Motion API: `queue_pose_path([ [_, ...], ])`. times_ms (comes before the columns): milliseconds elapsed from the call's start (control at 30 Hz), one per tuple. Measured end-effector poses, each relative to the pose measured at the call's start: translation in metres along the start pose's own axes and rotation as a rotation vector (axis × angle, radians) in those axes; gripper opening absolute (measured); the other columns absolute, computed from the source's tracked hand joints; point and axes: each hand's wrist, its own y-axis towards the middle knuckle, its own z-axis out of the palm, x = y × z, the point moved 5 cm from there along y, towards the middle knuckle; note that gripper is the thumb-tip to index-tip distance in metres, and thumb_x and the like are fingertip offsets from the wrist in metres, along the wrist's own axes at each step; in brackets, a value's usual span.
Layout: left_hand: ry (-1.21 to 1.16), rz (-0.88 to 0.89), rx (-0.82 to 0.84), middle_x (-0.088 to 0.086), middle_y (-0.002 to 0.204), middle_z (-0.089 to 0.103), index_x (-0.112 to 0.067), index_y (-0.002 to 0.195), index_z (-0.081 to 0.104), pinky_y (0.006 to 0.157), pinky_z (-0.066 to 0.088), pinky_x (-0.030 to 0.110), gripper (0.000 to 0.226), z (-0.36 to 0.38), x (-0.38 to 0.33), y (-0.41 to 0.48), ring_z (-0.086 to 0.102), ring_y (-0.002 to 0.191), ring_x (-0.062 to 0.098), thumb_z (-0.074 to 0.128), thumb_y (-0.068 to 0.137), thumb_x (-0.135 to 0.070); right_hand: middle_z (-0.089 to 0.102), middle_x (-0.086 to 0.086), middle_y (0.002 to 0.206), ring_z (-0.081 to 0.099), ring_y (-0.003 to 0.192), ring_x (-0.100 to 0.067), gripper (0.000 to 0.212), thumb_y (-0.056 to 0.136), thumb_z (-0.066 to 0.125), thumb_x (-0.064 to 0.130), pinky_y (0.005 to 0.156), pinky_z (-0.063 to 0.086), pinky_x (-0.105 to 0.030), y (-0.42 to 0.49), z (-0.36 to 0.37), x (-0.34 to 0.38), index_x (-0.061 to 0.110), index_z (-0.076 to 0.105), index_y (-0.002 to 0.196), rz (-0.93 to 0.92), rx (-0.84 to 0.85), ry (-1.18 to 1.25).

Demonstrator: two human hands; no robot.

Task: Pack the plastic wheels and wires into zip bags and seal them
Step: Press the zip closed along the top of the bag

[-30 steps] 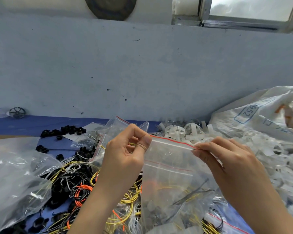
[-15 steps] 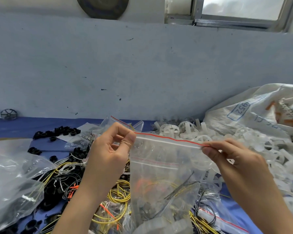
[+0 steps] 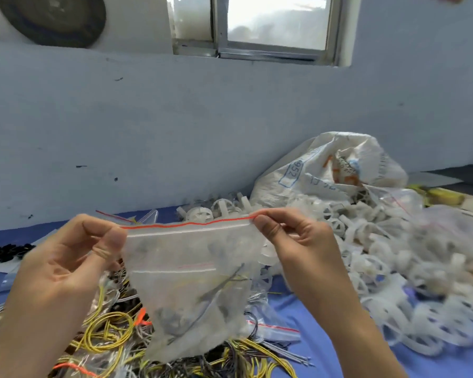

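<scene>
At centre of view, the zip bag (image 3: 191, 268) was held up off the blue table cover (image 3: 314, 320), its top edge stretched roughly level between both hands.

Left hand (image 3: 66, 263), at 9 o'clock of the bag: thumb and index finger pinched the top corner at the end of the red strip (image 3: 186, 224); the other fingers were curled loosely behind.

Right hand (image 3: 298, 241), at 3 o'clock of the bag: thumb and index finger pinched the opposite top corner; the other fingers were curled toward the palm.

A white zip line ran straight just under the red strip. Could not tell whether it was pressed closed.

Bag contents: thin dark wires and greyish pieces gathered toward the bottom, too blurred to identify further.

Below the bag, 6 to 8 o'clock: loose wires (image 3: 107, 328) lay on the cover, mostly yellow, some orange and black.

From 2 to 4 o'clock: heap of white plastic wheels (image 3: 393, 257), touching a white woven sack (image 3: 333, 165) at 1 o'clock against the wall.

Far left, 9 o'clock: small black parts (image 3: 6, 252).

At 5 o'clock: a second flat bag (image 3: 273, 327) lay just beside the wires.
</scene>
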Motion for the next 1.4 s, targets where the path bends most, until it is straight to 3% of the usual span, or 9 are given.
queue_pose_path([
  [100,-0.049,-0.058,0.100,-0.003,0.068,0.068,-0.019,0.092,0.067,0.046,0.050,0.021,0.073,0.025,-0.014,0.013,0.060,0.049,0.009,0.062,0.061,-0.085,0.066,0.020,0.068,0.055,0.057,0.002,0.012,0.089,0.072,0.029,0.058,0.040,-0.009,0.000,-0.042,0.018,0.035,0.075,0.078,-0.034,-0.061,-0.028],
  [300,-0.265,-0.022,0.332,0.003,0.057,0.061,-0.015,0.089,0.068,0.039,0.037,0.015,0.030,0.163,-0.070,0.025,0.048,0.040,0.016,0.069,0.085,-0.044,0.069,0.005,0.063,0.061,0.046,-0.009,0.009,0.094,0.067,0.027,0.046,0.049,-0.021,0.008,-0.159,0.017,0.026,0.075,0.090,0.072,-0.265,-0.041],
  [467,-0.541,-0.440,0.607,0.007,0.078,0.073,-0.009,0.100,0.062,0.047,0.049,0.018,0.012,0.326,-0.109,0.036,0.064,0.054,0.011,0.057,0.096,-0.019,0.072,0.002,0.070,0.070,0.065,-0.016,0.014,0.099,0.059,0.016,0.065,0.059,-0.030,0.039,-0.269,-0.016,0.016,0.072,0.092,0.154,-0.450,-0.107],
  [600,-0.773,-0.436,0.635,0.008,0.089,0.069,-0.004,0.108,0.057,0.063,0.057,0.021,0.013,0.428,-0.175,0.087,0.070,0.072,0.014,0.051,0.101,-0.014,0.073,0.006,0.076,0.070,0.074,-0.014,0.015,0.099,0.061,0.021,0.083,0.060,-0.039,0.085,-0.348,0.011,0.024,0.071,0.088,-0.061,-0.586,-0.324],
  [733,-0.898,-0.340,0.594,0.002,0.092,0.071,-0.013,0.097,0.057,0.068,0.059,0.027,0.009,0.504,-0.210,0.124,0.070,0.085,0.016,0.051,0.101,-0.019,0.068,0.020,0.080,0.063,0.073,-0.005,0.016,0.100,0.057,0.021,0.065,0.051,-0.017,0.115,-0.391,0.023,0.024,0.072,0.096,-0.232,-0.639,-0.616],
  [800,-0.832,-0.295,0.589,0.001,0.093,0.071,-0.016,0.094,0.059,0.070,0.058,0.028,0.011,0.539,-0.195,0.123,0.068,0.092,0.017,0.052,0.101,-0.021,0.070,0.012,0.087,0.061,0.075,0.000,0.016,0.101,0.056,0.019,0.065,0.044,-0.008,0.118,-0.405,-0.001,0.018,0.072,0.099,-0.227,-0.639,-0.759],
  [933,-0.025,0.132,0.447,0.006,0.097,0.071,-0.018,0.098,0.067,0.082,0.052,0.039,0.016,0.593,-0.127,0.103,0.065,0.094,0.029,0.052,0.098,-0.023,0.071,-0.007,0.106,0.063,0.096,-0.025,0.020,0.102,0.054,0.013,0.079,0.047,-0.032,0.103,-0.416,-0.099,0.009,0.073,0.102,0.007,-0.483,-1.013],
  [1067,0.443,0.410,0.639,0.007,0.101,0.069,-0.021,0.100,0.067,0.072,0.046,0.036,0.017,0.620,-0.063,0.058,0.060,0.093,0.033,0.050,0.097,-0.022,0.066,-0.004,0.116,0.057,0.107,-0.027,0.022,0.102,0.049,0.021,0.088,0.043,-0.035,0.067,-0.412,-0.194,0.018,0.071,0.106,0.412,-0.206,-1.215],
  [1400,0.453,0.564,0.739,0.001,0.123,0.064,-0.024,0.121,0.063,0.090,0.049,0.041,0.026,0.510,-0.051,0.057,0.059,0.110,0.025,0.047,0.100,-0.025,0.064,-0.004,0.114,0.054,0.108,-0.027,0.020,0.100,0.044,0.024,0.090,0.039,-0.042,0.092,-0.260,-0.137,0.020,0.058,0.114,0.096,-0.352,-1.133],
])
